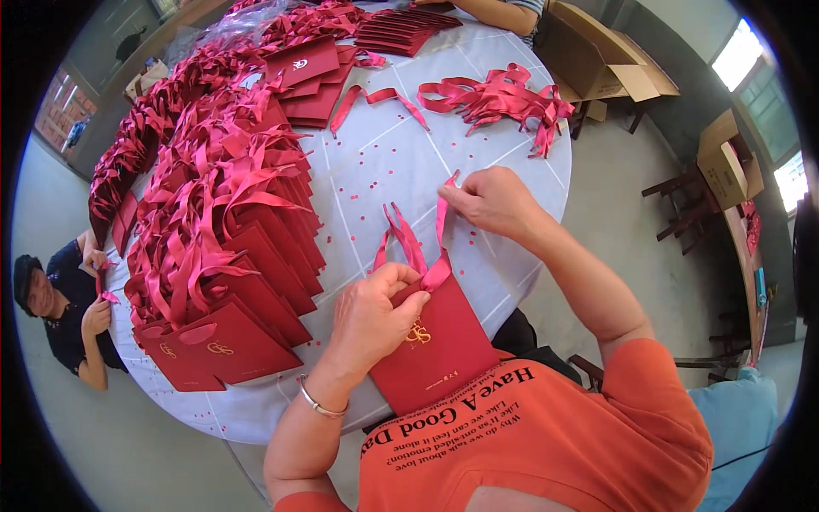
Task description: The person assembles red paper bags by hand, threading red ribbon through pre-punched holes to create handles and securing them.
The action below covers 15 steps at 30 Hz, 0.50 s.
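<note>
A red paper gift bag (444,341) with gold print leans against my front at the table's near edge. At its upper edge, my left hand (375,311) pinches the pink-red ribbon (438,271) between thumb and fingers. Up and to the right, my right hand (490,200) grips the ribbon's free end, holding that length nearly upright. Another ribbon loop (405,235) rises from the bag just beyond my left hand.
Rows of red bags with ribbon handles (226,213) fill the table's left side. Loose ribbons (503,98) lie at the far right, with red paper dots scattered about. Co-workers sit at the left (64,299) and far side (499,13). Cardboard boxes (597,55) stand beyond the table.
</note>
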Tool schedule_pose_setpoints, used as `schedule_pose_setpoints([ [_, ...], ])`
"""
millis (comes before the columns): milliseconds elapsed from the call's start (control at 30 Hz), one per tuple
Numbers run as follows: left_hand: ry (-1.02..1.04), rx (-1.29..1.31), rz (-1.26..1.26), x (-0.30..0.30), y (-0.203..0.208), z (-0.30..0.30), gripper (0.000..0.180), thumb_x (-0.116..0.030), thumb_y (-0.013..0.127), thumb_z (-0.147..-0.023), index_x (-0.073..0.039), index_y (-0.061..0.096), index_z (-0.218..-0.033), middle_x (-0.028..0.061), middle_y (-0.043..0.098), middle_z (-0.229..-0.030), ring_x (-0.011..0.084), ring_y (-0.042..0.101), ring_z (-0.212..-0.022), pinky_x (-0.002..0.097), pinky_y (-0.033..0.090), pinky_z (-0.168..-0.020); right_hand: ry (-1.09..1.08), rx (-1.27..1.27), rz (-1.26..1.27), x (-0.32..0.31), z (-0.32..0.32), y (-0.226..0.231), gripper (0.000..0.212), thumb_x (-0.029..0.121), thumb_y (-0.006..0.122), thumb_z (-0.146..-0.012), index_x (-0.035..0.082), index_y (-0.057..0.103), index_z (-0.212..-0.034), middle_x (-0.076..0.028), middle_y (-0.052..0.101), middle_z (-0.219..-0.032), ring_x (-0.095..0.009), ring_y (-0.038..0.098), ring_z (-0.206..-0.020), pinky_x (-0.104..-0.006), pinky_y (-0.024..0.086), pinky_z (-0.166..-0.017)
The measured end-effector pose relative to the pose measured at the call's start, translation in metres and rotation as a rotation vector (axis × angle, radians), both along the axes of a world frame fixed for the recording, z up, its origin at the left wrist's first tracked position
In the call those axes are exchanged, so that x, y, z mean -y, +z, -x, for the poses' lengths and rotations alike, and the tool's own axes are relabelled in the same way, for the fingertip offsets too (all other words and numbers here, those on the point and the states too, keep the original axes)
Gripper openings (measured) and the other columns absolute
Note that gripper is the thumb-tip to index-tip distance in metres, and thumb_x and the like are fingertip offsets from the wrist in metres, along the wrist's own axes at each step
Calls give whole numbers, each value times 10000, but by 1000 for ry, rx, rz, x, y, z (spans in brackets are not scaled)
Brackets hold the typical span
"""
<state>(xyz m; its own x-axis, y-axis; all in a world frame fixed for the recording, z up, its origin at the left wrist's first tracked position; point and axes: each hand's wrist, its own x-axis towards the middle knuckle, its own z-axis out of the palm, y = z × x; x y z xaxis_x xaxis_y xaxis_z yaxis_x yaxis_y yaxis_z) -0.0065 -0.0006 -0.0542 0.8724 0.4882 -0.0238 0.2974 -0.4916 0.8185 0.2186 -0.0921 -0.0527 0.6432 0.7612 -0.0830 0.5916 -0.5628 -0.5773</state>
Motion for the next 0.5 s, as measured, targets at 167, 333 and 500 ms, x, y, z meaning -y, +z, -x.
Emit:
schedule_pose_setpoints([
  [167,-15,-22,57,3,0,-1,185,-89,718,-831,3,640,-970,56,730,-751,59,615,-645,255,479,-603,44,130,37,-28,-14,-14,441,394,661,-812,-32,696,-703,-204,625,-615,-316,650,-607,-415,509,-604],
  [333,1,-15,124,-2,-7,-3,147,-61,683,-850,21,626,-958,8,690,-708,17,542,-627,221,435,-573,-187,-641,-769,-16,-9,0,229,226,666,-870,16,691,-783,-45,666,-712,-59,496,-510,-221,372,-464],
  [500,29,25,208,-4,-14,0,124,-54,666,-862,20,621,-949,-12,664,-686,15,518,-614,223,418,-558,-74,-1232,-1060,13,11,24,102,100,612,-875,72,519,-842,-166,695,-846,-81,481,-491,-219,384,-470],
])
